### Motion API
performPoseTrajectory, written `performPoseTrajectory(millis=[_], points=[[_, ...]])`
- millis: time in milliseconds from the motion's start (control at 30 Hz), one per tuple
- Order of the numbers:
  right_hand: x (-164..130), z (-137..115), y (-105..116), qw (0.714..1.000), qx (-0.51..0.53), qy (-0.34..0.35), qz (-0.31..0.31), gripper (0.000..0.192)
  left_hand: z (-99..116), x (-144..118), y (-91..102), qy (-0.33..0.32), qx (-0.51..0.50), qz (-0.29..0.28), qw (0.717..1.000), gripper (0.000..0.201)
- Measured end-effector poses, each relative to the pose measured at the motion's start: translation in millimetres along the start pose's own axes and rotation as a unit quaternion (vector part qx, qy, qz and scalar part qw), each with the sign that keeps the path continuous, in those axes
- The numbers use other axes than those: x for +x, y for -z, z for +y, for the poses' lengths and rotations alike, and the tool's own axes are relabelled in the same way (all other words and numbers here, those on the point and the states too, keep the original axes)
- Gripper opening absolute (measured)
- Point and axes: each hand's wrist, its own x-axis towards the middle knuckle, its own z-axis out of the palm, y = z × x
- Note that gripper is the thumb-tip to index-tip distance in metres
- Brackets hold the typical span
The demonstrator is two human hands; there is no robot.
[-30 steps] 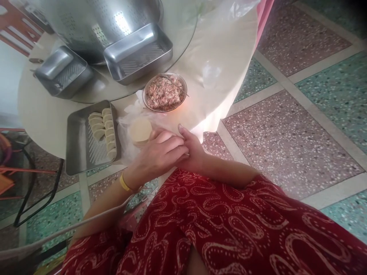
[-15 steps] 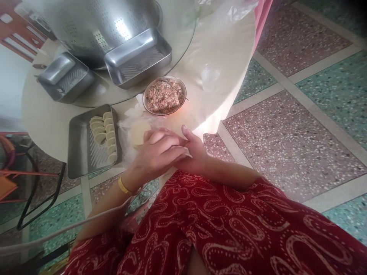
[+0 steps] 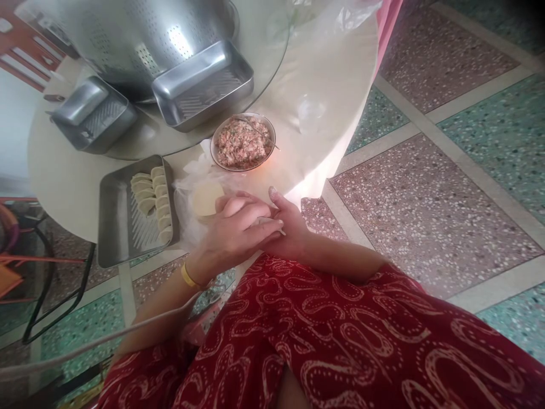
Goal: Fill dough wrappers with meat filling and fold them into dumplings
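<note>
Terrazzo floor (image 3: 426,187) in pink and green squares under me, and a round pale table (image 3: 323,74) at my knees, its edge right at my hands. My left hand (image 3: 232,233) curls over the top, fingers folded down, and my right hand (image 3: 289,227) cups underneath, thumb up; between them sits a dumpling (image 3: 266,221), only a pale sliver of dough showing, so I cannot tell how far its seam is sealed. Both hands are closed narrow around it, just off the table edge above my red patterned lap (image 3: 340,341). I judge it light and soft, thin dough that tears if I squeeze the belly, so the grip belongs on the rim, pinched with fingertips, the filled middle cradled loosely. Just beside my left knuckles lies the stack of round wrappers (image 3: 205,197) on crinkled plastic. Beyond it, the bowl of minced filling (image 3: 243,142), looking moist and sticky. To the left, a steel tray (image 3: 113,218) holds 2 short rows of finished dumplings (image 3: 154,196), touching one another. Further back, 2 more steel trays (image 3: 204,79), one tilted, and a big perforated colander (image 3: 140,34).
</note>
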Motion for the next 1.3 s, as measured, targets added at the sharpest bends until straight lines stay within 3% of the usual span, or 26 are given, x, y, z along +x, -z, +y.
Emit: performPoseTrajectory(millis=[167,333,467,767,900,1000,1300], points=[[-1,1,0,1.000,0.014,-0.003,-0.007,0.044,1,-2,-5.1,0.009,-0.024,-0.014,1.000,0.010],[-7,-1,-9,1.000,-0.006,0.007,0.028,0.053,-1,-3,-1.3,0.034,0.004,0.014,0.999,0.024],[-8,-1,-9,0.999,-0.004,0.006,0.031,0.056,-1,-10,-1.2,0.058,0.004,0.033,0.998,0.012],[-6,-1,-1,0.999,-0.028,0.002,0.027,0.055,2,-13,-9.0,0.036,0.023,0.050,0.998,0.000],[-10,-2,-6,0.999,-0.026,-0.003,0.033,0.055,2,-12,-5.7,0.052,0.046,0.060,0.996,0.019],[-11,-2,-8,0.999,-0.027,-0.005,0.041,0.054,2,-12,-2.4,0.031,0.041,0.068,0.996,0.017],[-8,-1,-2,0.998,-0.044,-0.024,0.046,0.055,5,-14,-5.3,0.035,-0.004,0.024,0.999,0.004]])
